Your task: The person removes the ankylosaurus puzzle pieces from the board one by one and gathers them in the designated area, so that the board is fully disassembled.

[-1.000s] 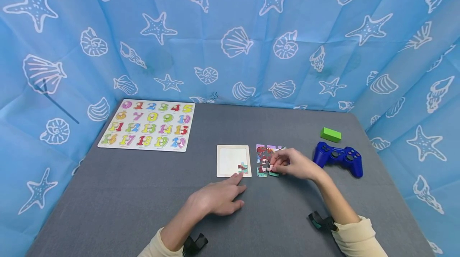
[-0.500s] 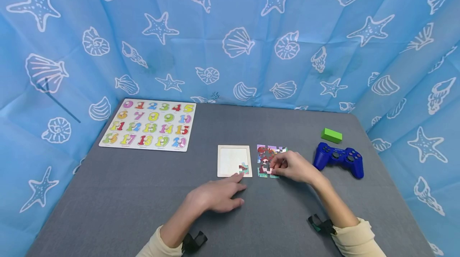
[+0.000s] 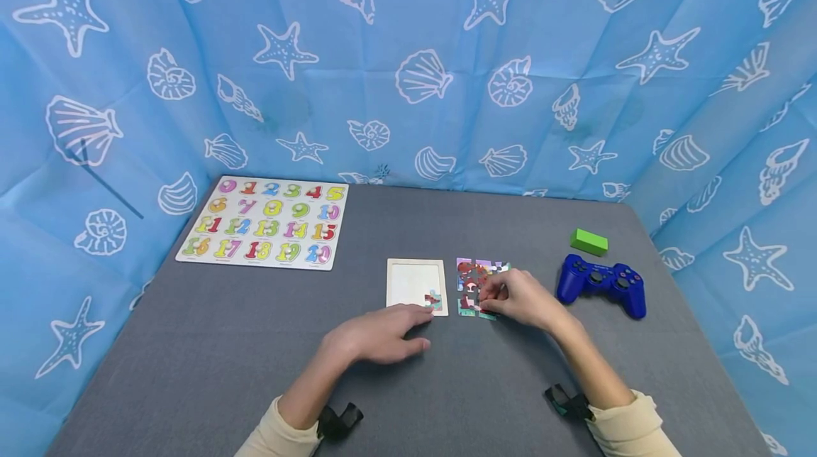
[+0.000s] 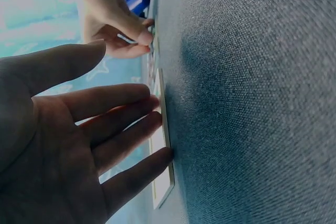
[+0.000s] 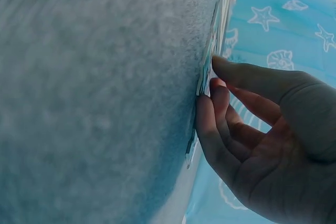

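Observation:
A small wooden puzzle tray (image 3: 402, 279) lies mid-table, with one jigsaw piece (image 3: 433, 299) in its lower right corner. My left hand (image 3: 383, 333) rests at the tray's near edge, palm down, its fingers extended. In the left wrist view, these fingertips (image 4: 165, 154) meet the tray's rim. Right of the tray, several colourful jigsaw pieces (image 3: 467, 274) lie grouped close together, partly hidden by my right hand (image 3: 520, 297). Its thumb and bent fingers pinch a jigsaw piece (image 5: 206, 72) low at the near side of the group.
A number puzzle board (image 3: 262, 223) lies at the back left. To the right are a green block (image 3: 588, 241) and a blue game controller (image 3: 601, 284). A blue shell-patterned curtain (image 3: 383, 74) stands around the grey table (image 3: 255, 329).
My left hand has shifted slightly left and away from me, farther over the tray's near edge. My right hand stays at the pieces, where small shifts show under its fingertips.

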Tool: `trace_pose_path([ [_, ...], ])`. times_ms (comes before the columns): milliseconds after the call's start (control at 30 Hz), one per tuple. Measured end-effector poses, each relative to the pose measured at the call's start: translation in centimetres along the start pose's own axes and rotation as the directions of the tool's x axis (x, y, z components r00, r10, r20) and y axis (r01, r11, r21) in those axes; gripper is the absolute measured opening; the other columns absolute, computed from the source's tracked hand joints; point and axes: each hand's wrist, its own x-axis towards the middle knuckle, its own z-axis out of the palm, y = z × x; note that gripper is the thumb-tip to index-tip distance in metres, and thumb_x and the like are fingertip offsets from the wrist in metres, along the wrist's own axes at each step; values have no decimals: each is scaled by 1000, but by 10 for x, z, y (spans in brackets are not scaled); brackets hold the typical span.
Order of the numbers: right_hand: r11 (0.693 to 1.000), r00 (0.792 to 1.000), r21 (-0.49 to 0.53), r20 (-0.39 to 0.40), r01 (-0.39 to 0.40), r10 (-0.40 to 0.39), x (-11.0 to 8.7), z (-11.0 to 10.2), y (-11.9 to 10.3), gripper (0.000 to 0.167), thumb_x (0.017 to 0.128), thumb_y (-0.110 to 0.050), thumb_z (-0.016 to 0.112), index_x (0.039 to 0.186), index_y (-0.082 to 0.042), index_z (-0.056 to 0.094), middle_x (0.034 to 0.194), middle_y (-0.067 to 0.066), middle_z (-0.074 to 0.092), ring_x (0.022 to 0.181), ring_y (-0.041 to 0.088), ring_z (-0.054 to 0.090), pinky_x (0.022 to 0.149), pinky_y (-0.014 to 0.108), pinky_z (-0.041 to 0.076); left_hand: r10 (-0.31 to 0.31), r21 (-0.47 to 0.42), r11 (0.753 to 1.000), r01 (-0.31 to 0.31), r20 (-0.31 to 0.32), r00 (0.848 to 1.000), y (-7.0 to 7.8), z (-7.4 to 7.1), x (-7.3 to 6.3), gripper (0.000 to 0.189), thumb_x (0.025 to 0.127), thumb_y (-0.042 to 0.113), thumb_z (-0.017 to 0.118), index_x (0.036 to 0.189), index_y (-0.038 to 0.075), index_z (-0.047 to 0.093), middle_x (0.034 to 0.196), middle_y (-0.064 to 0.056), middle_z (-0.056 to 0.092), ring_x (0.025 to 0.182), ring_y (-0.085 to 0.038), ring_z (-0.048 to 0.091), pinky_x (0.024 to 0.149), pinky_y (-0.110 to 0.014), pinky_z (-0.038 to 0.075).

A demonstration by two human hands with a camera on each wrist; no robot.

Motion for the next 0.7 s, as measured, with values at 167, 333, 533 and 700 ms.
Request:
trace_pose_path([
  [167, 1000, 1000, 9, -2, 9, -9, 2, 0, -4, 8, 92, -10, 85, 88, -13, 79, 76, -5, 72, 65, 2, 57, 62, 20, 46, -5, -17, 1000, 5, 2, 1000, -1, -1, 0, 53, 112, 28, 59, 159, 5, 53, 171, -7, 49, 161, -23, 43, 132, -45, 36],
  [333, 999, 1000, 16, -8, 30, -30, 5, 0, -11, 8, 92, -9, 85, 88, -13, 79, 73, -6, 69, 63, 0, 53, 59, 20, 43, -6, -32, 999, 6, -6, 1000, -5, -4, -2, 53, 112, 28, 60, 158, 3, 55, 170, -9, 50, 160, -24, 44, 132, -47, 36],
  [533, 992, 996, 105, 29, 76, -79, 13, 4, -20, 3, 93, -7, 83, 92, -6, 80, 76, -1, 71, 63, 0, 52, 58, 20, 43, -15, -32, 999, 14, -35, 999, -11, -10, -6, 52, 111, 27, 60, 156, 1, 56, 168, -13, 50, 159, -29, 46, 131, -50, 36],
  [700, 982, 992, 161, 60, 99, -110, 22, 9, -28, 5, 95, -7, 82, 98, -4, 80, 82, 1, 71, 67, 5, 53, 61, 20, 44, -56, -58, 997, 54, -42, 998, -16, -16, -11, 52, 111, 27, 60, 156, 1, 57, 170, -12, 48, 160, -31, 43, 131, -52, 36],
])
